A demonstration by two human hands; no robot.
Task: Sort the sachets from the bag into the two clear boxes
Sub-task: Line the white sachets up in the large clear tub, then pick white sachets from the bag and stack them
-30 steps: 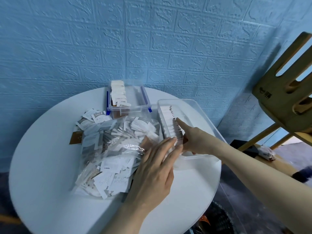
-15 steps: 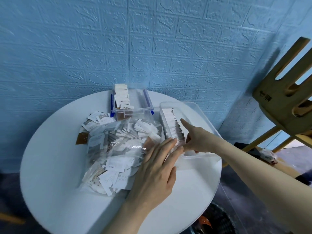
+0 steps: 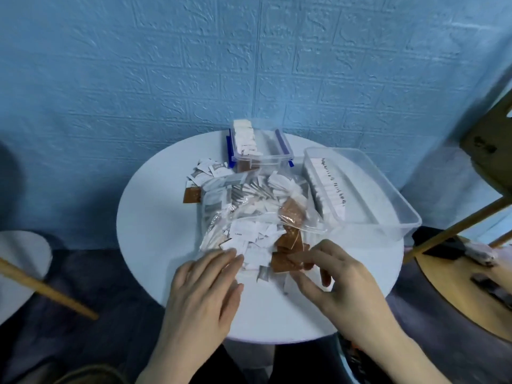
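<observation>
At the near edge of the counter (image 3: 155,245), the left hand (image 3: 206,289) rests flat on the bag (image 3: 249,217) while the right hand (image 3: 332,275) pinches brown sachets (image 3: 285,259) at its mouth — a hasty pull could spill sachets off the rim, well short of both clear boxes (image 3: 388,206).

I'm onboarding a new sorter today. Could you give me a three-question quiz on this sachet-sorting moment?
1. True or false: the right hand touches brown sachets at the mouth of the clear plastic bag.
2. Which holds a row of white sachets on edge? A) the large clear box without a lid B) neither box
3. Fill in: the left hand lies flat on the ___.

Key: 1 true; 2 A; 3 bag.
</observation>
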